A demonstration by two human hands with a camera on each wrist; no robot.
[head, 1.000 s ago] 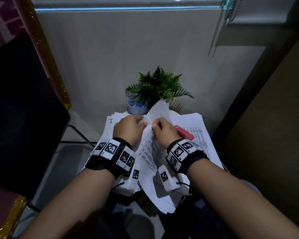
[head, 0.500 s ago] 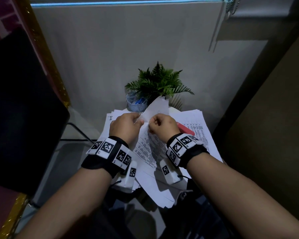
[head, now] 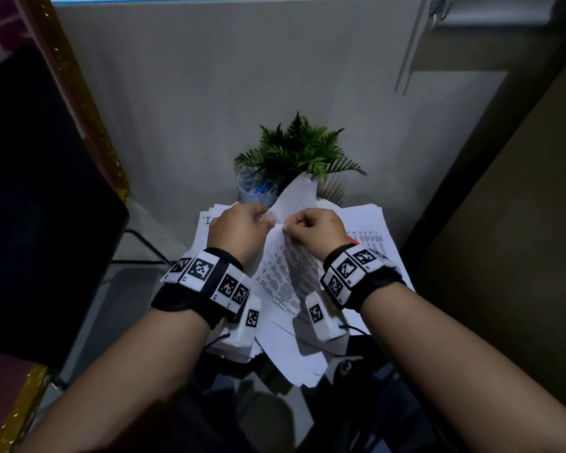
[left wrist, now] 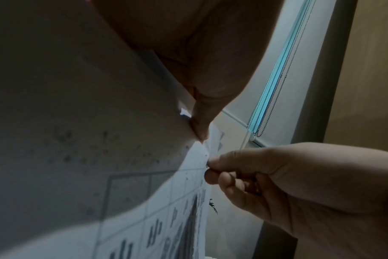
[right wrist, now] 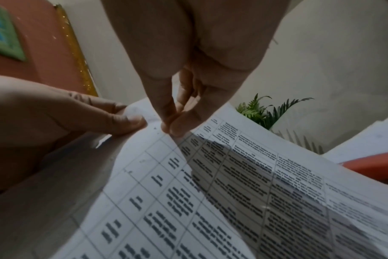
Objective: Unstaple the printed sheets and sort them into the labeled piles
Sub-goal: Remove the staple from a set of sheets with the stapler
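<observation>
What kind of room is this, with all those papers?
Probably a small desk corner in a home or office. Stacks of printed sheets cover the table, a cup of pens and a potted fern stand by the wall, and a window blind cord hangs nearby.

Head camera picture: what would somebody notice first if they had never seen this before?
First the two hands in the middle: the left hand and the right hand both pinch the top corner of the printed sheets, held up above a heap of white papers. Next, the green fern behind them by the wall, with a clear cup to its left.
</observation>
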